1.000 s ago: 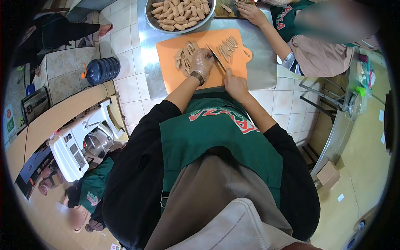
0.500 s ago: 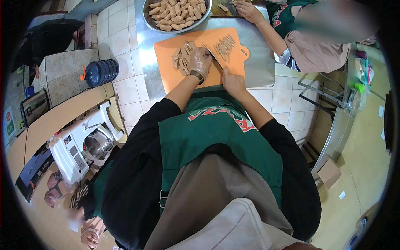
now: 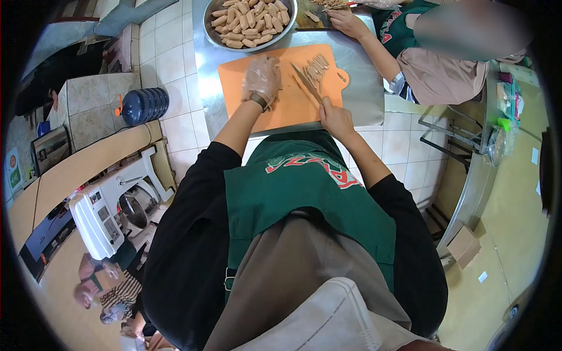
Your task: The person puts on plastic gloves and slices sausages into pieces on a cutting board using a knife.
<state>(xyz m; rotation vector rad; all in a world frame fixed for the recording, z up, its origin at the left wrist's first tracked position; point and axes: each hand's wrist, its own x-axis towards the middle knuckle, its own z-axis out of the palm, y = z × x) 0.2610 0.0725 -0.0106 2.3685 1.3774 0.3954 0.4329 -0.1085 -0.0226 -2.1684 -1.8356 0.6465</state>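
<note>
My left hand, in a clear plastic glove and with a watch at the wrist, curls palm down over the left part of the orange cutting board. Its fingers point down, and what they hold is hidden beneath them. Bare and closed, my right hand grips a knife whose blade points up and left across the board. Just right of the knife tip lie several thin light-brown strips. A small strip rests by the blade's left side.
Behind the board stands a metal bowl full of light-brown pieces. A co-worker's hand is at a dark board at the back right. The metal table ends near my apron. A blue water bottle lies left.
My left hand has moved left, away from the blade and over where the pile of cut pieces was. The knife has shifted slightly right and down. The left pile no longer shows.
</note>
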